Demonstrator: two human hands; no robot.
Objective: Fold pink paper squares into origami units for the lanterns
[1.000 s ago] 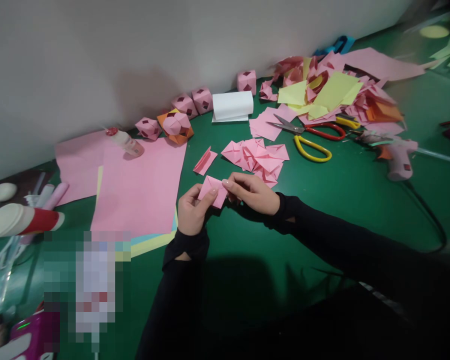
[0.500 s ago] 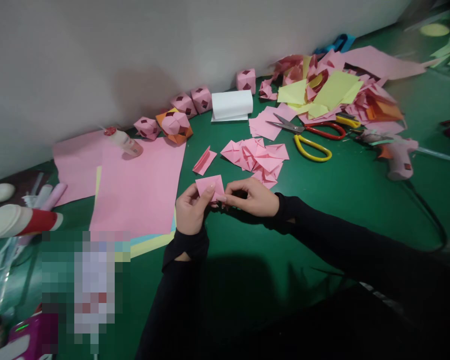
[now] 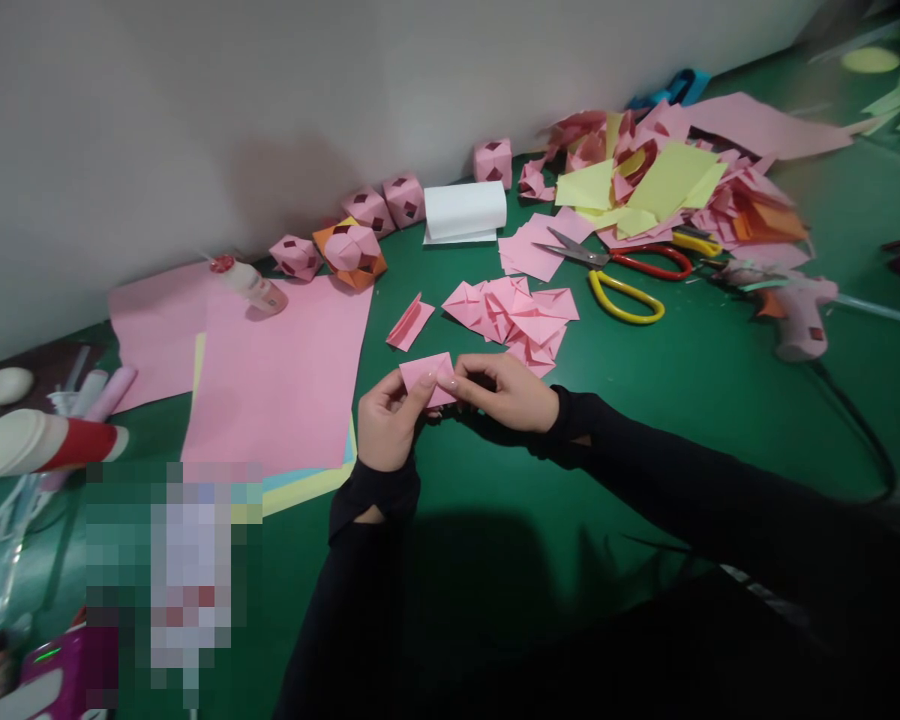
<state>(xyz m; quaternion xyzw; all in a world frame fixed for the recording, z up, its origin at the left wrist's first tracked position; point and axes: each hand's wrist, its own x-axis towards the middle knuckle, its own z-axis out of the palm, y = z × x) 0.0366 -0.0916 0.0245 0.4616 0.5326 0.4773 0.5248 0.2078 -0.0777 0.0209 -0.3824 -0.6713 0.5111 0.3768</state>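
A small folded piece of pink paper (image 3: 424,370) is held between both hands above the green table. My left hand (image 3: 387,425) grips its left side, thumb pressed on the front face. My right hand (image 3: 511,390) pinches the right edge between thumb and fingers. Just beyond the hands lie a narrow folded pink strip (image 3: 409,322) and a loose pile of folded pink paper pieces (image 3: 511,312). The underside of the held paper and some fingertips are hidden.
Scissors (image 3: 596,260) with red and yellow handles lie right of the pile, near a pink glue gun (image 3: 801,310). Pink sheets (image 3: 277,390) carry a small bottle (image 3: 249,285) at left. Folded paper cubes (image 3: 367,208) and a white folded sheet (image 3: 465,208) line the wall.
The folded paper and my left hand have shifted slightly right. My right thumb has moved up from the paper's lower right corner onto its right side.
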